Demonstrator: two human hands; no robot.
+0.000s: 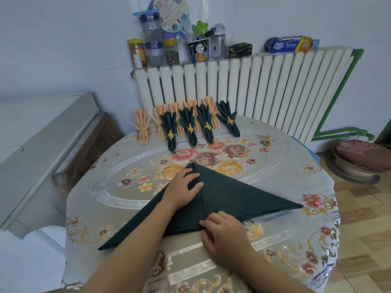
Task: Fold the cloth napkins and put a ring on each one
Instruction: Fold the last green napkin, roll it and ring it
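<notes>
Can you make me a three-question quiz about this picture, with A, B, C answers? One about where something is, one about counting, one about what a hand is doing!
1. Where is the loose gold ring?
A. On the table, right of the finished napkins
B. On the radiator
C. On the floor

2. How many dark green napkins already wear a ring?
A. Two
B. Four
C. Six

3. What is the left hand doing?
A. Holding a bottle
B. Lifting a ring
C. Pressing flat on the big green triangle napkin

Answers:
1 A, it lies alone on the flowery tablecloth.
2 B, four green bundles stand in a row.
3 C, its fingers lie straight on the cloth, while the right hand pinches the near edge.
</notes>
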